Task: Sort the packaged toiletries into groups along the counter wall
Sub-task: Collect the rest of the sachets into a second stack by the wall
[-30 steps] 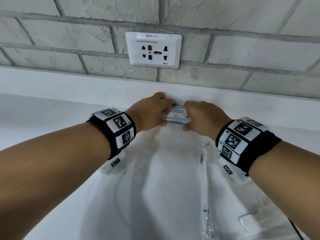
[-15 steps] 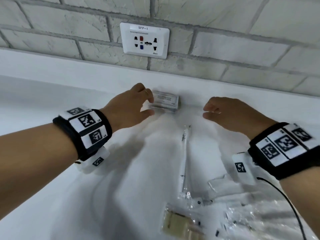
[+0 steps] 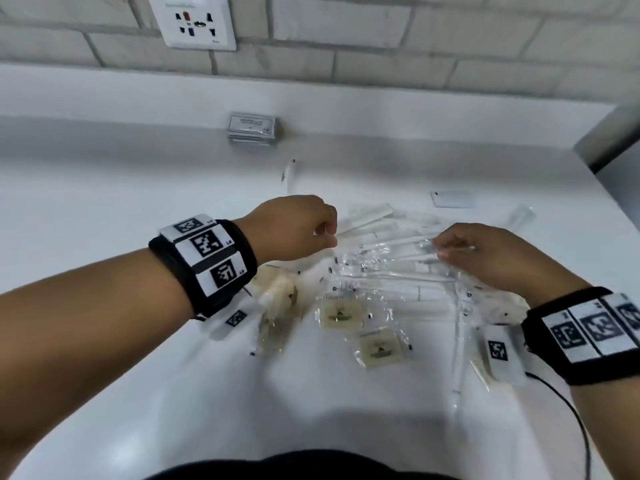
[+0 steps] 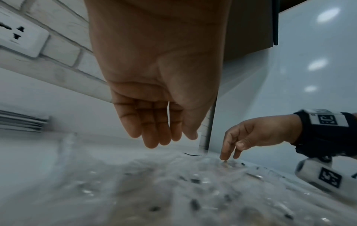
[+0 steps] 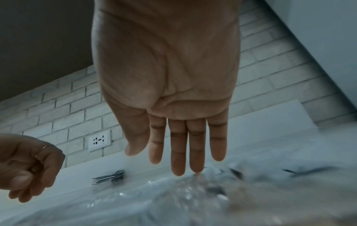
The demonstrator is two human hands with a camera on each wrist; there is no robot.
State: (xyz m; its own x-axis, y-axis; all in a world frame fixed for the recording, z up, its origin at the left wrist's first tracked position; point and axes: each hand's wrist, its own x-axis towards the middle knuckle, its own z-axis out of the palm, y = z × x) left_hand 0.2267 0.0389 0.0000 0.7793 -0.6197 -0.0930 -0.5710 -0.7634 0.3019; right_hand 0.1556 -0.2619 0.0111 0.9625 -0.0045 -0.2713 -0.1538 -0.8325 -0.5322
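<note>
A stack of flat shampoo sachets [image 3: 252, 129] lies against the counter wall, below the socket, with neither hand on it. A loose pile of clear-wrapped toiletries [image 3: 391, 271] covers the middle of the counter. Beige soap packets [image 3: 341, 315] lie at the pile's near side. My left hand [image 3: 327, 233] hovers over the pile's left edge, loosely curled and holding nothing; the left wrist view also shows the left hand [image 4: 164, 137] empty. My right hand [image 5: 185, 166] has straight fingers, and its fingertips [image 3: 441, 249] touch the clear wrappers on the pile's right side.
A wall socket [image 3: 195, 24] sits in the white brick wall. One thin wrapped item [image 3: 287, 171] lies alone between stack and pile. A white sachet [image 3: 453, 199] lies at the back right. A black cable [image 3: 571, 410] trails off my right wrist. A dark panel [image 3: 616, 133] bounds the counter's right end.
Both hands let go of the sachet stack at the wall and drew back to the pile. The right hand's fingertips now touch the wrappers. The head view has tilted down.
</note>
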